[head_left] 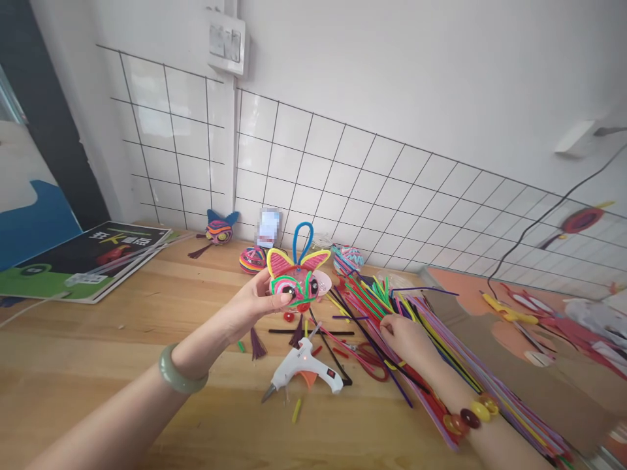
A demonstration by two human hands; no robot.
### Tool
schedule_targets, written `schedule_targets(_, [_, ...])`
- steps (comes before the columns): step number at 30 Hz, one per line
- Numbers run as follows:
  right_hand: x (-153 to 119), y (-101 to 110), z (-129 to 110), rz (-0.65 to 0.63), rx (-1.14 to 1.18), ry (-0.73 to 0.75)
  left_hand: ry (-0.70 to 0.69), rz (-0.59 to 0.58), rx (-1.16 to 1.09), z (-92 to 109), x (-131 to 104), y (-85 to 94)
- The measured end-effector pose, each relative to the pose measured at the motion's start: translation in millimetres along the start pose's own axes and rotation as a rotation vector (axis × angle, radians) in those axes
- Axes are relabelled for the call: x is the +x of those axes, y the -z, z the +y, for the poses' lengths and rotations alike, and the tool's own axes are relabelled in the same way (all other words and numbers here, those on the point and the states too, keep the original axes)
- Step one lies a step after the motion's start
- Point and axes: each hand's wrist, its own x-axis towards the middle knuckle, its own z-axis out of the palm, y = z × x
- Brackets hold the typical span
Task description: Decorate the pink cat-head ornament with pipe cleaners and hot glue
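Smooth, lightly glossed wood is shown by the table [98, 346], smooth plastic by the glue gun [298, 363], fuzzy, matt pile by the pipe cleaners [448, 333] and the ornament's [300, 279] trim, and a polished gloss by the bangle [171, 375].

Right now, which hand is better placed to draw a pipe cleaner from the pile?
The right hand, I'd judge: it is at the pile of pipe cleaners, while the left hand grips the eared ornament.
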Motion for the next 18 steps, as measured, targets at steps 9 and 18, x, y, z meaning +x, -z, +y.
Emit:
schedule_targets(9, [7, -1, 14, -0.032, 0.222, -0.061, 0.003, -0.001, -0.007, 0, 0, -0.4])
schedule_targets(18, [3, -3, 13, -0.117, 0.406, -0.106, -0.001, -0.008, 0.016, -1, 1, 0.0])
